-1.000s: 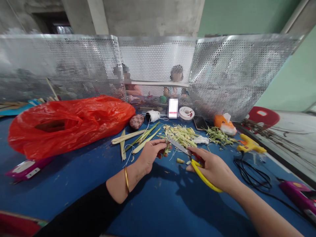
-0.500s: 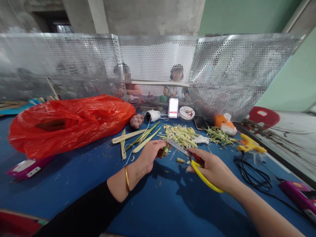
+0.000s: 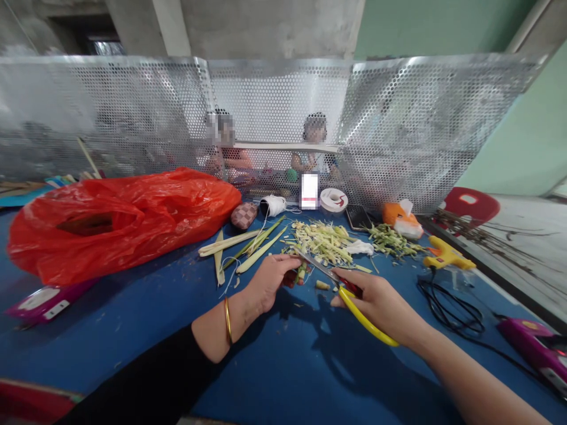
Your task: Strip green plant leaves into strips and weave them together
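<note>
My left hand (image 3: 271, 280), a gold bangle at its wrist, is closed on a short green plant stalk (image 3: 302, 271). The fingers hide much of the stalk. In my right hand (image 3: 374, 295) is a pair of scissors (image 3: 365, 319) with yellow handles. Their blades point up and left, touching or very near the top of the stalk. Behind the hands lies a heap of pale green plant shreds (image 3: 325, 239). A short cut stalk piece (image 3: 322, 285) rests on the table between the hands. Longer pale green stalks (image 3: 261, 251) lie beyond my left hand.
A red plastic bag (image 3: 177, 206) fills the left of the blue table (image 3: 274, 378). White string (image 3: 275, 205), a ribbon spool (image 3: 333, 200) and a tissue pack (image 3: 402, 219) stand behind. A yellow glue gun (image 3: 449, 254) with a black cord lies right. Two people sit beyond the perforated screen (image 3: 279, 100).
The scissors have shifted slightly left, closer to the stalk. A pale strip now lies on the table behind my right hand. The whole view has moved a little.
</note>
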Demonstrator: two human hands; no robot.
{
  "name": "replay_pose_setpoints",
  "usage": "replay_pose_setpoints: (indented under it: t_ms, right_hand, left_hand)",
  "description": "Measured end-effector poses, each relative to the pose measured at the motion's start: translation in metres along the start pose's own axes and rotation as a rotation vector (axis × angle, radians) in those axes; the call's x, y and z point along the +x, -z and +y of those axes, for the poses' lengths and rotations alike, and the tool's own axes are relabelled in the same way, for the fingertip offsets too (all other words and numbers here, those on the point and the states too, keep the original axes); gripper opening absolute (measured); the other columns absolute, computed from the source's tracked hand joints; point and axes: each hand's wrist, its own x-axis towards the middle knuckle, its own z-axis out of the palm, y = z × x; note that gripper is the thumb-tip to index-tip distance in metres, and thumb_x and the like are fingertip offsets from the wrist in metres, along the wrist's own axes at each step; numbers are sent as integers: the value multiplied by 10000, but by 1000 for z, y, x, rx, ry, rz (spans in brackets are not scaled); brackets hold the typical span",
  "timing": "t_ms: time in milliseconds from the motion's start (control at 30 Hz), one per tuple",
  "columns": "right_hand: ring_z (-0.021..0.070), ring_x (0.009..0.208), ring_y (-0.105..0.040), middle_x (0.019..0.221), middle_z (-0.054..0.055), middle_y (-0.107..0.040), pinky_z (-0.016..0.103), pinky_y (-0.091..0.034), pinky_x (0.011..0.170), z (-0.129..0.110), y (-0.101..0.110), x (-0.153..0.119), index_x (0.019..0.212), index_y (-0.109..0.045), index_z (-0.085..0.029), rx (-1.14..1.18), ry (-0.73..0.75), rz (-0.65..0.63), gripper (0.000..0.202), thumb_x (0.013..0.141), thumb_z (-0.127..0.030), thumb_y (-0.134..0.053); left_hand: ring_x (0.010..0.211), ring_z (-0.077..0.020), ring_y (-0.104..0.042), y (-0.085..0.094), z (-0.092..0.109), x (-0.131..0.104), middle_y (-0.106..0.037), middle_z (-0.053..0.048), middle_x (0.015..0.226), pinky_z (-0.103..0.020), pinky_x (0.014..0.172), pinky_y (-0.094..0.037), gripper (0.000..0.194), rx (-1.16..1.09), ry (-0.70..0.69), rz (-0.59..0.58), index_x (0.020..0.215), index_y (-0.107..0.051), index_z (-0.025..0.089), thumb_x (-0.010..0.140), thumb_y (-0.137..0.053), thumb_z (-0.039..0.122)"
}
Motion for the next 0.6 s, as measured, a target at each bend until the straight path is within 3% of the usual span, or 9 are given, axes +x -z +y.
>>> replay_pose_setpoints:
  t_ms: [267,433,600]
  right_hand:
    - [187,691,-626,789,18,-711,236,-435,608,12,-3,3,1038,-680,-200,-64,12,69,315,821,-403,-577]
    - [237,708,-669,873,75,-738,265,-399,555,28,-2,11,1114,-660,-209,-401,-153,182,372,813,-399,-552]
    - [251,733,-668,869,82,-730,269,-343,539,33,-7,13,1123,-652,-227,-564,-162,61,358,793,-350,-584]
  left_hand:
    - [541,-106,-608,1,-1,1,-675,-25,715,-222,541,-410,130,-107,38,-20,843,-720,143,792,-629,220]
    - [656,-125,-655,1,2,1,-697,-78,846,-238,619,-504,131,-283,89,-54,894,-679,121,849,-567,170]
    - [647,-129,-671,-1,3,0,-682,-55,756,-240,645,-531,73,-387,86,-50,857,-654,111,810,-609,78]
